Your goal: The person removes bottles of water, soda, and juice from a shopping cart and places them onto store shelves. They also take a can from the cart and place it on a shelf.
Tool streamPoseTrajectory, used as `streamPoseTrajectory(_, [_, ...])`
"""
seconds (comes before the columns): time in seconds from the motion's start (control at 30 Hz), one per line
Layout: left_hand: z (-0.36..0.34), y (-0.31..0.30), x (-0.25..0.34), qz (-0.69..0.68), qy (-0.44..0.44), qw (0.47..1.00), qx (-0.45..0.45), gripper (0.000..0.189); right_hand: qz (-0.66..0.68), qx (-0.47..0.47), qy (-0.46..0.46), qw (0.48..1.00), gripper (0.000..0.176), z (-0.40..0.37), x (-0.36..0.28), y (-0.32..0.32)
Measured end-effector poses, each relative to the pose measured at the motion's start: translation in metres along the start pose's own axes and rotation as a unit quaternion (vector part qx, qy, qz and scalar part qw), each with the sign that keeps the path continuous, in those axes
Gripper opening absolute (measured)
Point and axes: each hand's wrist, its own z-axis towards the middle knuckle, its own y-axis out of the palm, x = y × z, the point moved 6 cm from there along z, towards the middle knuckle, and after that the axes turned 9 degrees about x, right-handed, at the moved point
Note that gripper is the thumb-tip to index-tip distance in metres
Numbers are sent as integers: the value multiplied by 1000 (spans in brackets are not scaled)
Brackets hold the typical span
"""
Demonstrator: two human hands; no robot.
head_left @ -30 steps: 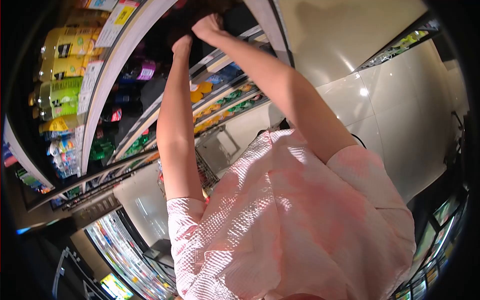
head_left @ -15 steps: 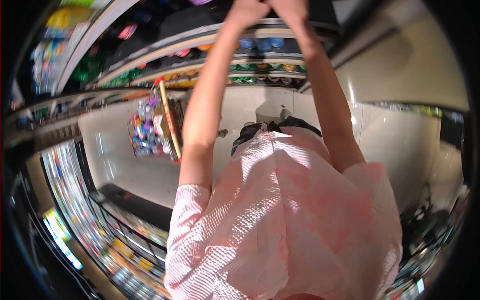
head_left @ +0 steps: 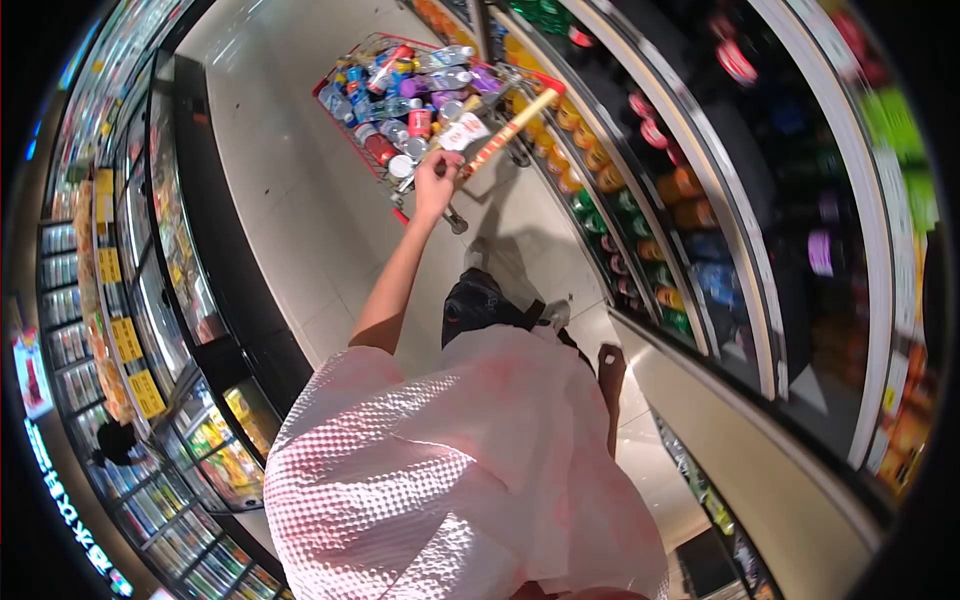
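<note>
My left hand [head_left: 437, 180] is at the near end of the yellow and red handle [head_left: 515, 125] of a shopping cart, its fingers curled round that end. The cart's basket [head_left: 345, 58] is heaped with bottles and cans, among them a red can [head_left: 419, 123], clear water bottles [head_left: 445, 80] and purple-labelled packs. White-topped containers [head_left: 401, 167] lie closest to my left hand. My right hand [head_left: 611, 358] hangs low beside my dark trousers, in shadow, with its fingers curled and nothing visible in them. The nearest thing to it is the base of the drinks shelving.
Shelves of drinks [head_left: 650, 200] run down the right side, with a beige panel [head_left: 740, 430] at their near end. A black-edged chiller [head_left: 220, 210] lines the left. Pale floor tiles [head_left: 300, 200] lie between. A dark-haired person [head_left: 118, 440] is at the far left.
Both hands have come down from the upper shelf. My left hand is now at the cart handle, my right hand by my side. The view has turned, bringing the cart to the upper middle.
</note>
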Motion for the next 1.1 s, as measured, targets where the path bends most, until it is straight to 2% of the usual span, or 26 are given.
streamPoseTrajectory(0.03, [33,-20,-30,26,3,998,55,18,-13,-60,84,995,18,-15,20,21])
streamPoseTrajectory(0.07, [64,-35,-60,121,-3,990,69,24,-15,-80,119,990,19,-26,16,33])
streamPoseTrajectory(0.1, [91,-47,-94,216,-11,973,78,31,-1,-107,109,988,21,-35,45,54])
streamPoseTrajectory(0.13, [111,-53,-137,275,-56,958,61,56,-5,-107,131,986,21,-43,52,67])
streamPoseTrajectory(0.17, [119,-57,-162,342,-141,929,8,80,-8,-105,154,982,20,-49,50,77])
streamPoseTrajectory(0.23, [125,-54,-232,314,-281,899,-118,102,20,-121,173,977,20,-47,26,89])
streamPoseTrajectory(0.27, [120,-53,-234,336,-303,879,-149,114,36,-128,183,974,20,-50,30,95])
streamPoseTrajectory(0.3, [123,-49,-228,356,-299,868,-174,114,27,-122,163,979,20,-56,34,97])
streamPoseTrajectory(0.33, [127,-49,-209,402,-271,862,-149,109,27,-122,136,983,21,-58,64,112])
streamPoseTrajectory(0.37, [128,-52,-180,394,-244,873,-153,97,26,-122,109,986,21,-61,94,126])
streamPoseTrajectory(0.4, [131,-47,-180,427,-194,864,-185,86,32,-128,121,984,22,-57,91,136])
streamPoseTrajectory(0.43, [132,-50,-167,443,-140,872,-156,80,30,-138,139,980,22,-49,76,143])
streamPoseTrajectory(0.5, [130,-43,-187,436,-9,888,-143,73,23,-150,193,969,22,-39,45,152])
streamPoseTrajectory(0.57, [125,-51,-186,399,41,904,-145,71,21,-162,214,963,22,-26,19,159])
streamPoseTrajectory(0.67, [115,-51,-220,322,0,929,-182,75,22,-181,221,958,22,-6,-17,174])
streamPoseTrajectory(0.7, [115,-51,-234,296,-25,933,-203,81,25,-186,223,956,22,1,-29,179])
streamPoseTrajectory(0.73, [112,-54,-236,308,-39,922,-234,95,25,-188,226,956,22,2,-34,183])
streamPoseTrajectory(0.77, [114,-68,-214,309,-77,902,-290,107,26,-189,228,955,22,4,-36,187])
streamPoseTrajectory(0.83, [115,-91,-175,342,-110,859,-364,111,29,-192,231,954,23,8,-38,190])
streamPoseTrajectory(0.93, [119,-76,-214,328,-85,881,-329,112,39,-191,231,953,23,14,-41,194])
streamPoseTrajectory(1.0, [125,-64,-232,353,-68,884,-299,103,48,-184,232,954,23,18,-45,193])
streamPoseTrajectory(1.03, [124,-60,-236,370,-74,876,-299,99,53,-180,236,954,23,18,-47,190])
streamPoseTrajectory(1.1, [127,-75,-201,327,-94,895,-289,93,51,-170,241,954,23,21,-56,183])
